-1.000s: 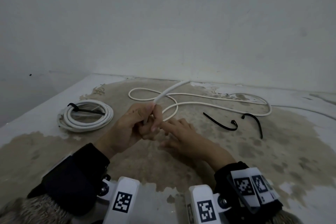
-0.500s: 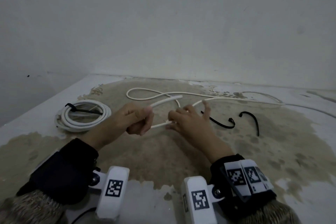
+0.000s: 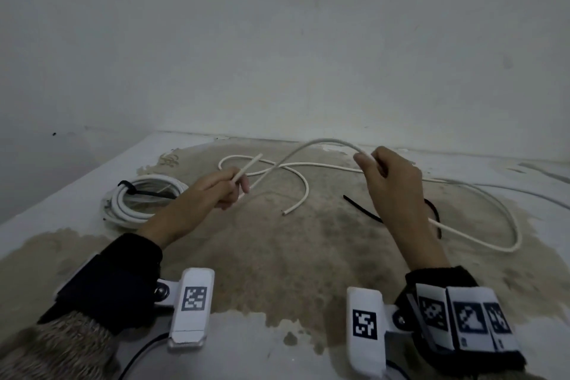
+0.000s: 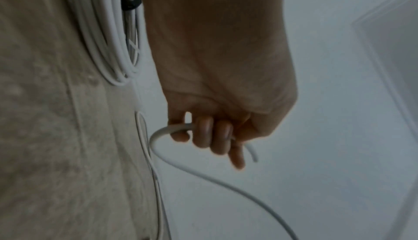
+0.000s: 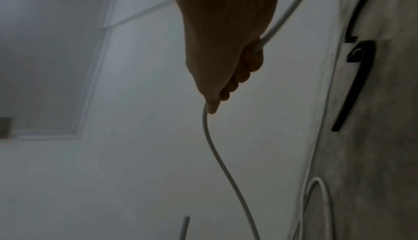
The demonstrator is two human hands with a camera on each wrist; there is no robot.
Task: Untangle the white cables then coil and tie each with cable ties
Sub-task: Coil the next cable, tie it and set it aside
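A loose white cable (image 3: 314, 141) arcs in the air between my two hands. My left hand (image 3: 228, 188) grips it near one end, whose short tip (image 3: 251, 162) sticks up past the fingers (image 4: 204, 133). My right hand (image 3: 377, 170) is raised at the right and grips the same cable (image 5: 212, 147) farther along; from there it runs down to a loop on the table (image 3: 509, 244). A second white cable end (image 3: 290, 210) lies on the table between the hands. A coiled white cable (image 3: 135, 203) tied with a black tie (image 3: 145, 193) lies at the left.
Two loose black cable ties (image 3: 364, 210) (image 5: 355, 86) lie on the stained tabletop (image 3: 308, 271) beneath my right hand. A plain wall (image 3: 277, 40) rises just behind the table. The table's left edge (image 3: 46, 210) runs diagonally beside the coil.
My hands have moved apart: the right one rose and went right, drawing the cable through into a raised arc. The left hand keeps its hold near the cable's end.
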